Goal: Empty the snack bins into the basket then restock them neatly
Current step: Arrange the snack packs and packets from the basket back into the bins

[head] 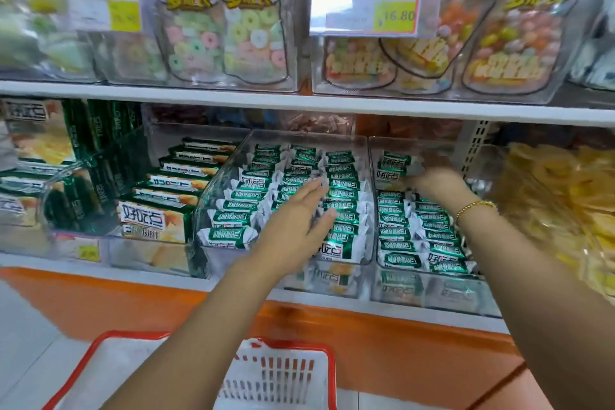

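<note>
Two clear plastic snack bins stand side by side on the lower shelf. The left bin (361, 156) and the right bin (376, 243) both hold several rows of small green-and-white snack packets (339, 196). My left hand (296, 223) hovers over the left bin with fingers straight, touching the packets. My right hand (432, 180) reaches deep into the right bin and grips a few green packets (394, 163) at its back. A white basket with a red rim (329, 373) sits on the floor below, partly hidden by my left forearm; it looks empty.
Green boxed snacks (156, 220) fill a clear bin to the left. Yellow chip bags (565, 196) lie at the right. The upper shelf (299, 101) carries bags of coloured candy and a price tag (366, 7). An orange base panel (399, 349) runs under the shelf.
</note>
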